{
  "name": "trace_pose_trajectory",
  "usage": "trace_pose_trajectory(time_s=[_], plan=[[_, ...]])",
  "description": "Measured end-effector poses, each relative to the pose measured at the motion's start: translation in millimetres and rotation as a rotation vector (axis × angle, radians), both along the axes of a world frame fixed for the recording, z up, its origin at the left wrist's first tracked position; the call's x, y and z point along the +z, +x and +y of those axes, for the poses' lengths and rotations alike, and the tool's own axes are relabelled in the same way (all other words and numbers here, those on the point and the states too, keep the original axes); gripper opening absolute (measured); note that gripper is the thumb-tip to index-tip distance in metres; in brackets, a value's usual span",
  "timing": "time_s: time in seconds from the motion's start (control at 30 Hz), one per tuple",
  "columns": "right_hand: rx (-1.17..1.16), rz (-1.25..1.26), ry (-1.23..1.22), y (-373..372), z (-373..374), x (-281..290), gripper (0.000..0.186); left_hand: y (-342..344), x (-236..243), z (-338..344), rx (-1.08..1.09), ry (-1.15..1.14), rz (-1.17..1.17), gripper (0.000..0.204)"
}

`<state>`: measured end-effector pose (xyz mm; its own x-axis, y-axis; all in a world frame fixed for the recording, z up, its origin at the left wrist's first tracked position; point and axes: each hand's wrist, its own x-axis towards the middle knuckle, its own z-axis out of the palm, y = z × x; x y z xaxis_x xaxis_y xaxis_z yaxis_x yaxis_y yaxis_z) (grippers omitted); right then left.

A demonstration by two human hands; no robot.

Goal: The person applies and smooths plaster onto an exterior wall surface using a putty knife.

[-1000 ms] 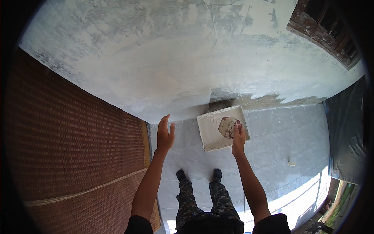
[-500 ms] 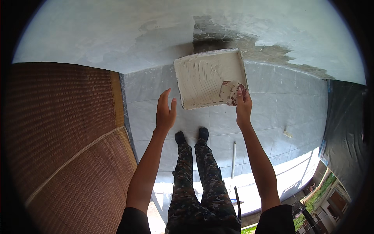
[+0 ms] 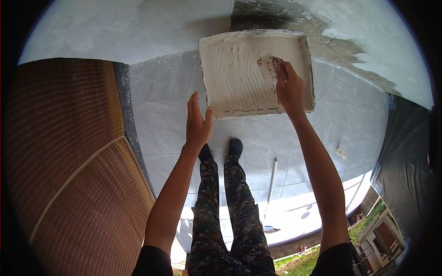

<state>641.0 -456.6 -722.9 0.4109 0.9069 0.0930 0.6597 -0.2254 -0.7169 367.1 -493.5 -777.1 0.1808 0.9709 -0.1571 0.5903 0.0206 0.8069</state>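
A rectangular tray (image 3: 204,83) holds a spread of thick cream-coloured paste (image 3: 235,64) with slanting ridges across it. My right hand (image 3: 290,87) is closed on a flat scraper (image 3: 265,65), stained cream and reddish-brown, over the right half of the paste. The scraper is tilted, and my fingers hide part of it. Whether its edge touches the paste I cannot tell. At the tray's near left corner my left hand (image 3: 199,122) is open, fingers stretched and thumb apart, with nothing in it.
Beyond the tray rises a pale wall (image 3: 175,27) with a dark, rough patch (image 3: 276,23). Grey tiles (image 3: 161,119) cover the floor. A woven brown mat (image 3: 78,110) stands at left, a dark sheet (image 3: 410,142) hangs at right. A white pole (image 3: 272,181) is near my feet.
My right hand has carried the scraper from the tray's near right corner further in over the paste. The tray looks larger and higher in view. More ridges show. My left hand stays open.
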Motion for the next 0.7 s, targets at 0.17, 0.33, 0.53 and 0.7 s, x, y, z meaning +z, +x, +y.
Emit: trace_pose_trajectory(time_s=[0.17, 0.33, 0.53, 0.7], plan=[[0.171, -0.168, 0.093, -11, 54, -22, 0.012, 3, -14, -3, -0.054, -0.051, -0.022, 0.061], [0.333, -0.427, 0.191, -19, 86, -34, 0.012, 4, -19, -5, -0.061, -0.014, -0.033, 0.059], [0.425, -0.549, 0.272, -27, 103, -47, 0.014, 5, -21, -8, -0.063, 0.009, -0.062, 0.056], [0.496, -0.622, 0.309, -22, 111, -56, 0.014, 11, -22, -11, -0.064, 0.016, -0.084, 0.055]])
